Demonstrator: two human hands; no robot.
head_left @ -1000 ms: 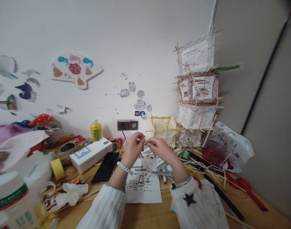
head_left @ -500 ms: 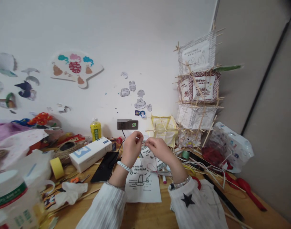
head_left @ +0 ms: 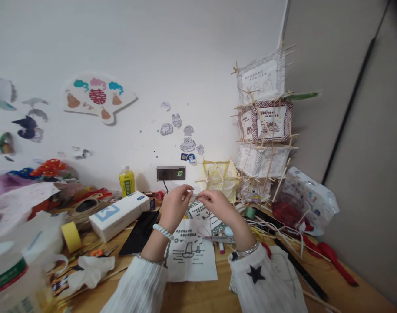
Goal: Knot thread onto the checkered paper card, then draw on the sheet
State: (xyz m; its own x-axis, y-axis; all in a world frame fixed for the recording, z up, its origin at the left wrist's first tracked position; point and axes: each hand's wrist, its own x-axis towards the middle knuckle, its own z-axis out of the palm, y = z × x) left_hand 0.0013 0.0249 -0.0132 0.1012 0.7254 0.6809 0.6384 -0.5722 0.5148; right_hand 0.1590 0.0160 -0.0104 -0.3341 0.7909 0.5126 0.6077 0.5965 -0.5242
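Above the far end of a drawn-on paper sheet (head_left: 192, 271), my left hand (head_left: 176, 204) is closed in a pinch, thumb and forefinger almost together. My right hand (head_left: 218, 204) pinches just beside it, fingertips close to the left ones. Whatever lies between the fingers is too small to make out. Below my right hand a thin red thread (head_left: 203, 229) loops over the sheet. Scissors (head_left: 218, 238) lie there, partly behind my right wrist, near a pink-tipped marker (head_left: 221, 248). The sheet shows a sailing boat and handwriting.
A tiered stick-and-paper lantern (head_left: 266, 121) stands at the right, with a yellow stick frame (head_left: 220, 180) beside it. Left are a white box (head_left: 118, 217), a dark tablet-like slab (head_left: 136, 234), yellow tape (head_left: 71, 237) and a large jar (head_left: 9, 278). White cords (head_left: 276, 234) clutter the right.
My fingertips have drawn slightly apart, the left hand shifting left. The whole view has turned a little to the right.
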